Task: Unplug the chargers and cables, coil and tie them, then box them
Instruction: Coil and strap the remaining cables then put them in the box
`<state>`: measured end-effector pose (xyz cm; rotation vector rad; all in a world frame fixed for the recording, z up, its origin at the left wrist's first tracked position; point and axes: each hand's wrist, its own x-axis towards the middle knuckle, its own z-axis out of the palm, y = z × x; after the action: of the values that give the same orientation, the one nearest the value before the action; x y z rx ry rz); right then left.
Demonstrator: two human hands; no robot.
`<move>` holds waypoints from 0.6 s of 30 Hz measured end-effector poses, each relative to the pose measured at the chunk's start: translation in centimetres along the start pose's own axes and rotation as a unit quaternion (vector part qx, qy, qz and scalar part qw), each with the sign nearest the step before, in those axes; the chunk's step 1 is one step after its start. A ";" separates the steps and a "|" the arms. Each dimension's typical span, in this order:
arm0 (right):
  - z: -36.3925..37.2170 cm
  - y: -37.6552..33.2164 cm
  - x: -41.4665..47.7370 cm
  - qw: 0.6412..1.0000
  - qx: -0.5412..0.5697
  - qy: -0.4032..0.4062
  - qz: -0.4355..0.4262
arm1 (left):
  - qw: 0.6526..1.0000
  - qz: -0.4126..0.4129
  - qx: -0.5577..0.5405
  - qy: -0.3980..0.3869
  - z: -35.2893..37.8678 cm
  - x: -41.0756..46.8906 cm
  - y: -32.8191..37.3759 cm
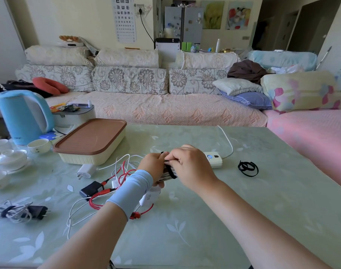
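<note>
Coiled cable bundle (168, 172) was held above desk (243, 191) between both hands. Left hand (153, 166) fingers were closed around coil; right hand (191, 165) fingers were pinched on black tie strap (170, 171) wrapped over it. Lidded box (91, 141) was seen far left; spare black strap (247, 168) lay right, well apart.

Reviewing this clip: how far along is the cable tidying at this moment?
Done: one tied bundle lies at the table's left edge. In hand: the left hand holds a coiled white cable while the right hand wraps a black strap around it. Left: the red cable, the loose white charger and the black adapter lie untied, and the box has its lid on. A spare tie waits.
</note>
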<state>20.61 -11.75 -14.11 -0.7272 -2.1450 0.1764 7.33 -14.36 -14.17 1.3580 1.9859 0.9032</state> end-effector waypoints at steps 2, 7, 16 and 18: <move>0.3 -0.1 -0.2 0.999 0.021 -0.003 -0.034 | 1.000 -0.008 0.016 -0.007 -0.5 0.1 -0.1; 0.3 0.2 0.2 0.989 0.115 -0.094 -0.002 | 1.000 -0.021 -0.015 0.004 -1.2 0.0 -0.6; -1.6 0.6 0.3 0.954 0.128 -0.220 0.158 | 0.993 -0.045 -0.083 0.066 -0.8 0.1 -0.2; -1.5 0.6 0.2 0.957 0.134 -0.206 0.154 | 0.991 -0.047 -0.094 0.078 -0.8 0.1 -0.4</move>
<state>21.97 -11.36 -13.25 -0.9209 -2.3142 0.8336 6.52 -14.55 -13.98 1.1102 2.0038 1.1517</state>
